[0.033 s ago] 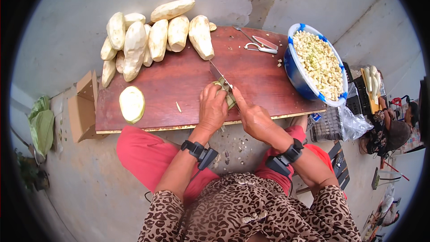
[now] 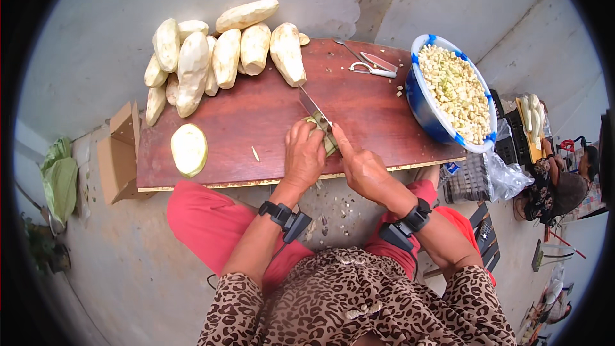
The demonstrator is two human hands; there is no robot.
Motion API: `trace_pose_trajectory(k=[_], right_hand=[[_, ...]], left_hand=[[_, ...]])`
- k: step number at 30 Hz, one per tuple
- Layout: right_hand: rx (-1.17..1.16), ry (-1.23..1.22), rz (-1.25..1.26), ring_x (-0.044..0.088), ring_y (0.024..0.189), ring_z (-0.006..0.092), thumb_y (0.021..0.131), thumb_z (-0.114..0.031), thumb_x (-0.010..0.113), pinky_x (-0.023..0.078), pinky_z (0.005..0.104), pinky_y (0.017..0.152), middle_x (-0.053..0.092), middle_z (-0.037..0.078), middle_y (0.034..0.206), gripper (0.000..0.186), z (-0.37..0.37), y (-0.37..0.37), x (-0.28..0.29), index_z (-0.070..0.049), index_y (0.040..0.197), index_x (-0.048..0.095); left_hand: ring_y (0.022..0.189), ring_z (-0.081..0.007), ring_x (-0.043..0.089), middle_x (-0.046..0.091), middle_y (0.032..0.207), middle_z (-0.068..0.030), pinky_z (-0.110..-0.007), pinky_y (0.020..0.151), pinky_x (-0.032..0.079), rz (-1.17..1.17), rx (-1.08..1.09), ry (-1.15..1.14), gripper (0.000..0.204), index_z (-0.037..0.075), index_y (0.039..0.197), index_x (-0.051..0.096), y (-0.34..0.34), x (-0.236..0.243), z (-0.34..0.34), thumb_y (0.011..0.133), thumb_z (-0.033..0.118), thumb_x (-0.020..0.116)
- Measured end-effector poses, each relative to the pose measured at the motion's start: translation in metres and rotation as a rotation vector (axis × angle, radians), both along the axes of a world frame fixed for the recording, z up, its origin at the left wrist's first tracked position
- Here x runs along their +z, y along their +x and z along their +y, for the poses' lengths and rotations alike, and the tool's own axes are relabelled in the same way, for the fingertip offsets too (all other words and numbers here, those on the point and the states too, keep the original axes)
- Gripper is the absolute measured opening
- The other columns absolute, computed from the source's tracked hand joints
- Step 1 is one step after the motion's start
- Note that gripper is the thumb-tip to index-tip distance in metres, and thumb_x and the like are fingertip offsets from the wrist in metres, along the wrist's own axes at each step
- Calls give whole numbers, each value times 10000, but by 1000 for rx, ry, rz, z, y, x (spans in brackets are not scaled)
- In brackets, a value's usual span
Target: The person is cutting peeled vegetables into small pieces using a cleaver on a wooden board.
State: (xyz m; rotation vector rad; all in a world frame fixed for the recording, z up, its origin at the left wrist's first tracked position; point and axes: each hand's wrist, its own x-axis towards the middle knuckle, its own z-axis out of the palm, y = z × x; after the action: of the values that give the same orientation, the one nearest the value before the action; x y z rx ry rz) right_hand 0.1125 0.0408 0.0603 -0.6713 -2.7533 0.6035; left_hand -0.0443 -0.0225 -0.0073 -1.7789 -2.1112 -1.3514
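Observation:
My left hand (image 2: 303, 154) presses with curled fingers on a pale green vegetable piece (image 2: 328, 145) near the front edge of the red-brown board (image 2: 243, 128). My right hand (image 2: 360, 166) grips a knife (image 2: 311, 104), its blade lying across that piece. A round pale slice (image 2: 188, 150) and a small thin sliver (image 2: 255, 154) rest to the left. Several peeled, long pale roots (image 2: 287, 54) are heaped along the back left of the board. A peeler (image 2: 378, 70) and other small tools lie at the back, beside a blue-and-white bowl (image 2: 441, 120) of diced pieces.
A cardboard box (image 2: 116, 154) stands left of the board, near a green sack (image 2: 59, 179). At right are crates (image 2: 467, 182), plastic bags (image 2: 503, 176) and a tray of long pale vegetables (image 2: 533, 118), with another person (image 2: 557, 186) nearby. Scraps lie on the floor (image 2: 327, 218).

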Motion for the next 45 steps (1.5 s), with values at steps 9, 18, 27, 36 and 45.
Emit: trace_pose_trajectory(k=[9, 18, 27, 36, 45], right_hand=[[-53, -95, 69, 635, 768, 469, 856, 4, 531, 496, 546, 673, 651, 291, 922, 741, 0, 8, 3, -30, 1524, 212], [4, -115, -84, 616, 738, 496, 849, 27, 535, 483, 539, 666, 637, 318, 884, 722, -12, 15, 32, 6, 1505, 237], [-54, -119, -98, 637, 764, 461, 836, 18, 532, 497, 534, 673, 651, 285, 880, 766, -2, -7, 10, 6, 1519, 185], [20, -62, 83, 631, 778, 477, 853, 10, 521, 495, 540, 678, 650, 291, 886, 725, -7, 6, 18, 14, 1510, 214], [15, -57, -126, 646, 736, 455, 834, 23, 527, 498, 530, 633, 662, 268, 873, 751, -17, -2, 29, 17, 1512, 205]], left_hand=[[1187, -397, 474, 538, 1202, -186, -473, 1012, 386, -40, 24, 42, 312, -5, 1072, 576, 0, -2, -1, 762, -10, 608], [1164, -380, 479, 547, 1156, -174, -482, 999, 389, -17, 15, 17, 245, -3, 1010, 604, -1, -3, -2, 765, 2, 603], [1131, -399, 495, 548, 1127, -193, -474, 967, 416, -26, -37, -7, 253, -22, 1010, 594, -5, 0, -6, 759, -18, 617], [1094, -398, 500, 538, 1123, -197, -461, 950, 424, -123, 12, 58, 260, -29, 1014, 583, -1, 4, -9, 756, -35, 609], [1101, -382, 497, 547, 1112, -174, -466, 948, 424, -71, 4, 30, 229, -7, 982, 611, -3, 2, -9, 754, -22, 606]])
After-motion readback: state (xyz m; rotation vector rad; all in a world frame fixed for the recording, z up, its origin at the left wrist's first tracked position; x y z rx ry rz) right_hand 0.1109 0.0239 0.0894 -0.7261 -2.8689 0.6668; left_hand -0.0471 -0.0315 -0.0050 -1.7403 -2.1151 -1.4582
